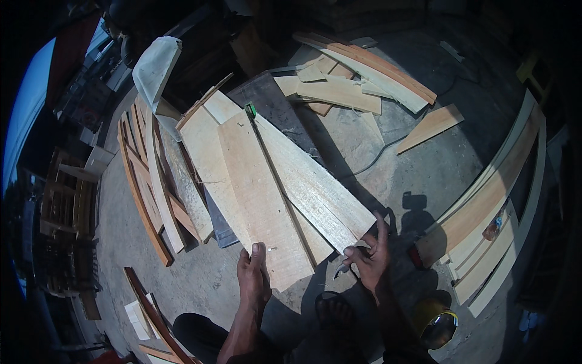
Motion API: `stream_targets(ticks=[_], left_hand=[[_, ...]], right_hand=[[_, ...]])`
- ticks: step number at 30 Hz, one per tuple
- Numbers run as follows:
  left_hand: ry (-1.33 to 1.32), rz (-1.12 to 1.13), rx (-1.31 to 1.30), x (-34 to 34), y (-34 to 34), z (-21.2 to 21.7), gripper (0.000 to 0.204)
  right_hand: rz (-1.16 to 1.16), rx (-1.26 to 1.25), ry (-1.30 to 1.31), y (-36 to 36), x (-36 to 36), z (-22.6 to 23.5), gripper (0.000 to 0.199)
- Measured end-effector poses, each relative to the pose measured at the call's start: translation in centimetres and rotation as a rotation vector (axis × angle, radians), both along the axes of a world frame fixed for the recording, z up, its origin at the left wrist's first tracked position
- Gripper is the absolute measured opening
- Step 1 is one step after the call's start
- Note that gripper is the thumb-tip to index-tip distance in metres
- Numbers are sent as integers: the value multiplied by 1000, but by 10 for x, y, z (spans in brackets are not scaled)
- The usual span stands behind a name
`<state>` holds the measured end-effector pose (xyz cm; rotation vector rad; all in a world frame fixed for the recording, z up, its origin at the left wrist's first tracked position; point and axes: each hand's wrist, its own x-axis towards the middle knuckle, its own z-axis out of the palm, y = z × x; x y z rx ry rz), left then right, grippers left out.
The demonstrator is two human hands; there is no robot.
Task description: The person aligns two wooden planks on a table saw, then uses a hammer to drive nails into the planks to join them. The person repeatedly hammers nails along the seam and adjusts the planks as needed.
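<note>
In the middle, several pale wooden boards lie overlapped on a dark work surface (306,130). My left hand (253,276) is closed on the near left edge of the top board (257,194), its thumb on the upper face. At the near end of the long plank (321,191) beside it, my right hand (371,259) is closed, the index finger stretched along the plank's corner. A small curved metallic piece (341,270) shows below that thumb; its kind is unclear. A small green item (250,110) stands at the far end of the top board.
Offcuts (339,94) lie beyond the work surface, near a dark cable (376,159). Curved wooden strips (145,176) are on the left and long boards (485,188) on the right. A yellow-rimmed round container (438,327) stands near my foot (334,310).
</note>
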<state>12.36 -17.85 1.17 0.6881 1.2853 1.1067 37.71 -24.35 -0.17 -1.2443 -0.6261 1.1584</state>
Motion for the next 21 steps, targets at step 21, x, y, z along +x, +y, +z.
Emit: stream_targets(ticks=[21], left_hand=[[0, -27, -19, 5, 5, 11, 78]], right_hand=[[26, -1, 17, 5, 2, 1, 106]])
